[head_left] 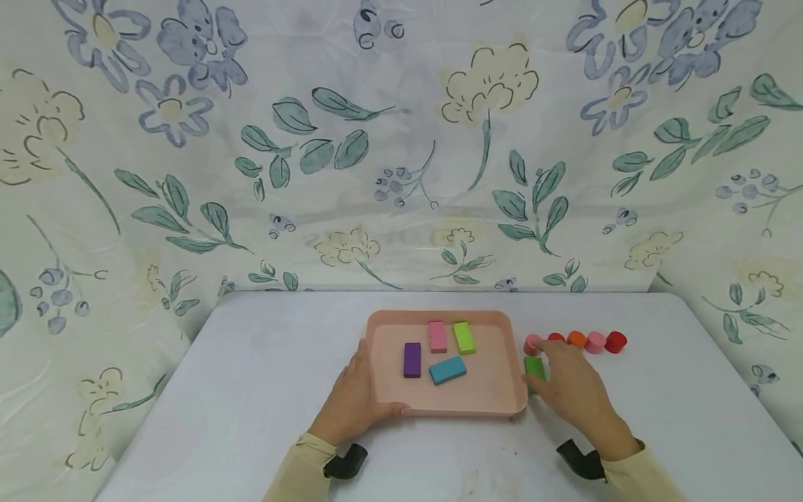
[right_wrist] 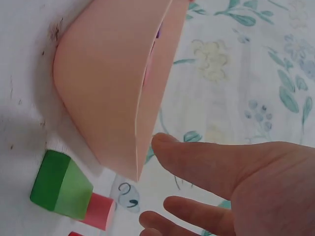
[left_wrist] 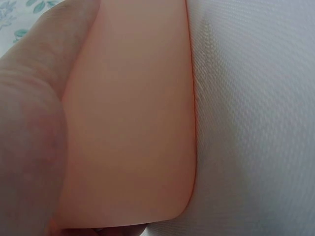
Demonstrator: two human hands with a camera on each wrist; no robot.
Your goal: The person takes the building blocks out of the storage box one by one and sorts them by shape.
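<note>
A peach tray (head_left: 492,380) holds a purple block (head_left: 412,360), a pink block (head_left: 438,337), a lime block (head_left: 464,338) and a blue block (head_left: 448,370). My left hand (head_left: 353,399) grips its near left corner, fingers along the left side and thumb against the front wall. Just outside the right wall lies a green block (head_left: 534,366). Over it hovers my right hand (head_left: 576,394), thumb and fingers spread apart; the right wrist view shows nothing between them. That view also has the green block (right_wrist: 61,184) below the thumb, near the tray wall (right_wrist: 101,83).
Behind my right hand, a row of short cylinders runs rightward: a pink cylinder (head_left: 531,345), a partly hidden red one, an orange cylinder (head_left: 576,339), another pink cylinder (head_left: 595,342) and a red cylinder (head_left: 616,341). A flowered cloth (head_left: 408,216) hangs behind the white table (head_left: 282,348).
</note>
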